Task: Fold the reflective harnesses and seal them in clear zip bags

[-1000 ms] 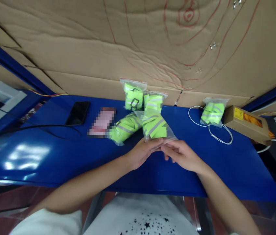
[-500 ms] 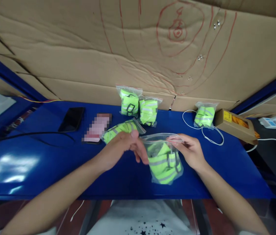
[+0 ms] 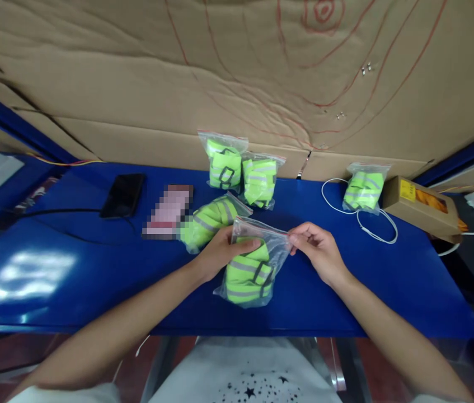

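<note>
A clear zip bag [image 3: 250, 277] with a folded neon-green strap with grey stripes and a black buckle hangs in front of me over the blue table. My left hand [image 3: 224, 250] grips its upper left side, thumb across the front. With thumb and fingers, my right hand [image 3: 313, 246] pinches the bag's top right corner. The bag's top edge is stretched between both hands. Just behind my left hand lies another green-filled bag [image 3: 211, 218]. Two more filled bags [image 3: 224, 165] [image 3: 259, 179] lean at the cardboard wall.
On the blue table [image 3: 169, 302] are a black phone [image 3: 122, 195] and a blurred-out pink device [image 3: 169, 211] at left. At right are a filled bag [image 3: 363, 189], a white cable [image 3: 377, 238] and a cardboard box [image 3: 419, 210]. Behind stands a cardboard wall [image 3: 136, 101] with red lines.
My left hand, which was loose beside the bag with fingers apart, now grips it. The bag has moved left and its top edge is drawn out. The view has shifted slightly.
</note>
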The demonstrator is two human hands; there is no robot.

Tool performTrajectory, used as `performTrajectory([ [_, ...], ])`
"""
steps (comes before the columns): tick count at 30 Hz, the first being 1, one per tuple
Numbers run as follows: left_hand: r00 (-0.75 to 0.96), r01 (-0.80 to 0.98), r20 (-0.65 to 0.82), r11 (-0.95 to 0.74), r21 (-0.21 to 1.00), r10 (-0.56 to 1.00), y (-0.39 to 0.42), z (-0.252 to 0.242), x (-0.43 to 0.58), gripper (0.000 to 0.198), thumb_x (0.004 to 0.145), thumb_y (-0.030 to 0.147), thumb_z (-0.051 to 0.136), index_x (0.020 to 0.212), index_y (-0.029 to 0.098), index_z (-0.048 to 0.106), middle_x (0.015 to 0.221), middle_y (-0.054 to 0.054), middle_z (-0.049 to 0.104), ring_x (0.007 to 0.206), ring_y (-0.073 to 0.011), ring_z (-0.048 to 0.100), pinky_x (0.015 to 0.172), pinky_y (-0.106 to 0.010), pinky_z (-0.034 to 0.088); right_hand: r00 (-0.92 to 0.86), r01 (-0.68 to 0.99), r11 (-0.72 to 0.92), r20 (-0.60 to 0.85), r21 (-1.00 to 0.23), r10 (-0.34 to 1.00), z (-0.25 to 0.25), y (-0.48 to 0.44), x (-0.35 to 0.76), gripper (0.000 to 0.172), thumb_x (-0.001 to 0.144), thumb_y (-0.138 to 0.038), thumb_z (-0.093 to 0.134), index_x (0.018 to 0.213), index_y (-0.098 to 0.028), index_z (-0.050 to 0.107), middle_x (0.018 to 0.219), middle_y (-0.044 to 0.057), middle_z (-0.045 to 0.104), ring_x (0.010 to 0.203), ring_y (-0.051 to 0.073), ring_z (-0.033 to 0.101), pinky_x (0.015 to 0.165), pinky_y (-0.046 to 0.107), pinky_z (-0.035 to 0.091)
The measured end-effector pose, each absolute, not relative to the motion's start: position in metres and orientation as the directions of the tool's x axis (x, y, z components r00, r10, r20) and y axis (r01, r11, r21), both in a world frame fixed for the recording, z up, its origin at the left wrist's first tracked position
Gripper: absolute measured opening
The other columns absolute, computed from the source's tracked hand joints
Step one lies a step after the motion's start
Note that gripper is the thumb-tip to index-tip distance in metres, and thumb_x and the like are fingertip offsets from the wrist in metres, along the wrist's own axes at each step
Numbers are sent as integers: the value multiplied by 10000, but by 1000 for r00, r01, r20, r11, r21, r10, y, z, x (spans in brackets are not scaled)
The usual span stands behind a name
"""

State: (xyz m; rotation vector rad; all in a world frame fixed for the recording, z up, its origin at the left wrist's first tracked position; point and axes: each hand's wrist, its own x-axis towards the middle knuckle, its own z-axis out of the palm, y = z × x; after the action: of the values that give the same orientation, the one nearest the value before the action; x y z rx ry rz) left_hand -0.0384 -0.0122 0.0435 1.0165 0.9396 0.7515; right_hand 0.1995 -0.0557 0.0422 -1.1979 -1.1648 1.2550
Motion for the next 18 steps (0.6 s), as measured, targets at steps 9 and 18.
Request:
performTrajectory([
  [9,428,-326,-330,485,812,841,-16,50,-37,439,821,504,827,1105,172,779,984,-81,819,889,-236,773,839,-323,598,53,46,-84,-82,-995,995,38,-53,201,319,868,-507,775,944,-197,756,829,39,741,672,143,654,596,272,525],
  [18,402,-291,-314,446,847,860,-16,53,-36,490,807,549,823,1109,167,771,994,-93,819,963,-278,780,898,-359,596,16,78,-32,-30,-996,999,37,-56,203,283,873,-494,775,930,-220,733,763,11,703,676,144,629,622,274,498],
])
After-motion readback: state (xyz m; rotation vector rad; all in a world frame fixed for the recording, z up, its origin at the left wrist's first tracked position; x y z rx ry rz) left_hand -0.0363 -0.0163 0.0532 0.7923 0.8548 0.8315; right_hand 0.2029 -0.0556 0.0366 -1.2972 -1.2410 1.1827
